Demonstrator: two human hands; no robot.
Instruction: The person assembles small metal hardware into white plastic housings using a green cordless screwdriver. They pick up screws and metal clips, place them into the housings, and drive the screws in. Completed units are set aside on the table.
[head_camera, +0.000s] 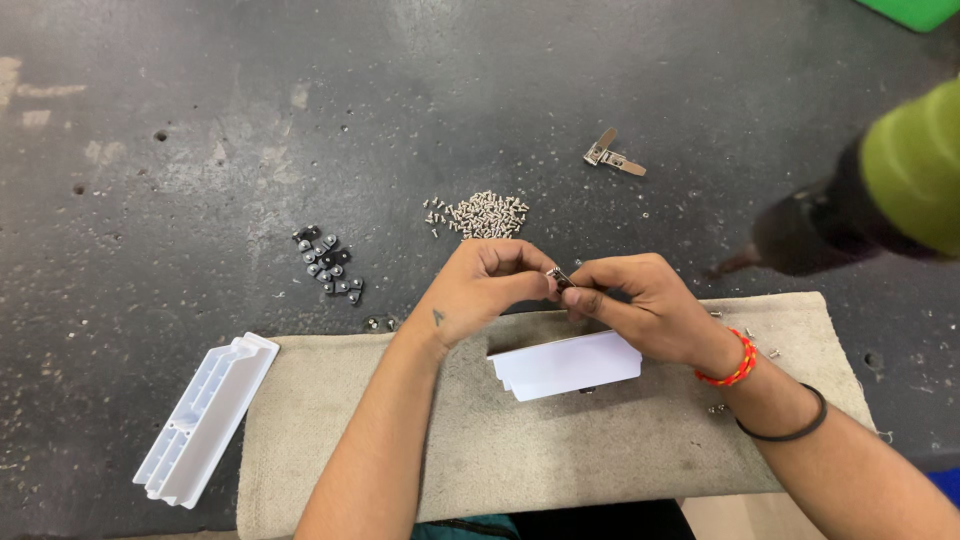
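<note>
My left hand (487, 285) and my right hand (640, 300) meet at their fingertips above the cloth, both pinching a small metal part (558, 276) between them. The part is mostly hidden by my fingers. Just below my hands lies a white plastic piece (565, 365) on the beige cloth (480, 440). A pile of small silver screws (480, 215) sits a little beyond my left hand. A cluster of small black and silver pieces (328, 265) lies to the left of that hand.
A long white plastic housing (207, 418) lies at the cloth's left edge. A metal latch (612, 156) rests further back on the dark worktop (200, 150). A blurred dark and green power tool (860, 205) hangs at right. A few loose screws (772, 352) lie near my right wrist.
</note>
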